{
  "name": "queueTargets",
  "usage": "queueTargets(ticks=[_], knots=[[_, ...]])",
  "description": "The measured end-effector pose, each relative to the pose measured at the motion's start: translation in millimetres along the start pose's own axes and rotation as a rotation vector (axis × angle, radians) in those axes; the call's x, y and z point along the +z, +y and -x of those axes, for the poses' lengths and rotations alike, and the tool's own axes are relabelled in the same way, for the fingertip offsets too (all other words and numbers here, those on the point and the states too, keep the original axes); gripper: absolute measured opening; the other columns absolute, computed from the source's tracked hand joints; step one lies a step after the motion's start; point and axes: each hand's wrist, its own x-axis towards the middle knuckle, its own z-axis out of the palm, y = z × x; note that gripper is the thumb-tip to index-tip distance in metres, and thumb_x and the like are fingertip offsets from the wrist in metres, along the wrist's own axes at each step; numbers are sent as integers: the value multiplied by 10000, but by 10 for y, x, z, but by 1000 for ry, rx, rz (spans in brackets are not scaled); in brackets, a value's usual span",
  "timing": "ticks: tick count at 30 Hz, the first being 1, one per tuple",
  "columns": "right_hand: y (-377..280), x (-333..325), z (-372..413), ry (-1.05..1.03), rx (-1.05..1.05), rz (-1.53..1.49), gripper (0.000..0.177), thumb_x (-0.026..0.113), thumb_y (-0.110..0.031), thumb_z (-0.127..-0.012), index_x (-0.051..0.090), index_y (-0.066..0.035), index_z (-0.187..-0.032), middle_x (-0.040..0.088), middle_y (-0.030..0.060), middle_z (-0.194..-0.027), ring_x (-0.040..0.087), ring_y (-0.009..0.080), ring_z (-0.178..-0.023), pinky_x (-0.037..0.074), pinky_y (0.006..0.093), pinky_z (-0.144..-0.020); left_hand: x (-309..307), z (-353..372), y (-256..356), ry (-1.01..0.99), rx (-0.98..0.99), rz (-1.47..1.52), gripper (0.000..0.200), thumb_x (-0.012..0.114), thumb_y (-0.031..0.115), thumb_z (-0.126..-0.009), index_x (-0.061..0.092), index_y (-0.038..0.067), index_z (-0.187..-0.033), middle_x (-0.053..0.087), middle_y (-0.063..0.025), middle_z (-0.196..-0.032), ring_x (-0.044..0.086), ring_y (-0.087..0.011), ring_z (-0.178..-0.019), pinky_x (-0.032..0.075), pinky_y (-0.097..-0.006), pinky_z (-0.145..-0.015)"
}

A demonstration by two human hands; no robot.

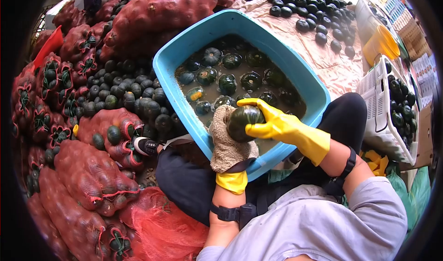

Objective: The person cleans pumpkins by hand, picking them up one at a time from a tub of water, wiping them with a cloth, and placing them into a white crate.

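Note:
Between my two hands, over the near side of a blue tub (168, 69), is a dark green squash (244, 124). My right hand (272, 122), in a yellow rubber glove, grips it from the right with thumb and fingers apart around it. A brown fuzzy washing mitt (226, 141) covers my left hand (233, 152) over a yellow glove and presses against the squash's left and underside; the fingers inside are hidden. Murky water (207, 92) fills the tub, with several green squashes (227, 84) floating in it, one showing an orange patch.
Red mesh sacks (92, 173) of squash and a loose pile of squashes (134, 92) lie to the left. A white crate (376, 95) of squashes and a yellow bucket (382, 43) stand at right. More squashes (300, 7) rest on a pale sheet (314, 53) behind the tub.

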Motion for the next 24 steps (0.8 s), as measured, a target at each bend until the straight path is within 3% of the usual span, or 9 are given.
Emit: queueTargets(ticks=[3, 6, 8, 11, 12, 15, 16, 21, 24], knots=[[-7, 199, 19, 130, 283, -514, 755, 740, -472, -988, 470, -120, -1599, 675, 121, -1366, 653, 217, -1255, 564, 375, -989, 37, 41, -51, 23, -6, -33, 233, 645, 239, -1023, 680, 80, -1190, 728, -83, -1177, 711, -235, -1080, 589, -410, -971], [834, 150, -118, 235, -96, 295, 684, 792, -128, -929, 505, -85, -1547, 562, 203, -1518, 695, 346, -1223, 593, 390, -992, 73, 48, -91, 58, -17, -30, 252, 620, 277, -1024, 690, 93, -1182, 734, -82, -1162, 713, -246, -1067, 589, -421, -962], [1003, 140, -121, 291, -437, 941, 763, 852, -116, -905, 463, -70, -1559, 505, 209, -1579, 653, 345, -1292, 588, 398, -1016, 83, 47, -90, 87, -41, -2, 268, 602, 302, -1024, 696, 102, -1176, 739, -82, -1152, 715, -253, -1059, 588, -429, -956], [821, 85, -69, 213, -503, 727, 715, 766, -4, -869, 495, -22, -1530, 499, 300, -1542, 710, 395, -1185, 592, 371, -998, 100, 0, -91, 155, -142, 121, 296, 577, 340, -1026, 706, 115, -1167, 745, -81, -1136, 718, -264, -1047, 588, -441, -947], [825, 65, -70, 222, -539, 830, 668, 804, -132, -917, 507, -22, -1505, 583, 266, -1474, 727, 342, -1148, 584, 367, -990, 101, -36, -102, 188, -198, 175, 306, 568, 352, -1026, 709, 119, -1165, 747, -81, -1131, 718, -268, -1043, 588, -444, -944], [52, 170, -63, 290, 365, -46, 714, 871, -265, -913, 508, -111, -1508, 630, 174, -1423, 671, 294, -1264, 573, 356, -960, 78, -91, -112, 295, -327, 273, 338, 543, 390, -1027, 719, 132, -1156, 754, -80, -1116, 721, -279, -1030, 588, -456, -935], [70, 201, -52, 301, 354, -34, 723, 851, -416, -926, 530, -156, -1519, 691, 118, -1333, 684, 252, -1237, 565, 365, -920, 78, -101, -124, 319, -333, 275, 349, 534, 403, -1027, 722, 136, -1153, 756, -80, -1110, 722, -283, -1026, 587, -460, -932], [678, 246, -198, 131, 195, -662, 683, 831, -402, -965, 532, -177, -1536, 701, 73, -1340, 690, 231, -1227, 596, 451, -929, -23, -232, -19, 289, -487, 483, 374, 491, 383, -1015, 720, 91, -1065, 759, -137, -1123, 724, -295, -1000, 592, -452, -941], [416, 246, -80, 113, 293, -890, 729, 848, -469, -939, 539, -198, -1542, 690, 75, -1393, 686, 228, -1239, 593, 441, -964, -45, -177, 262, 384, -219, 465, 340, 553, 339, -1015, 699, 32, -1030, 725, -122, -936, 724, -272, -936, 597, -345, -864]])
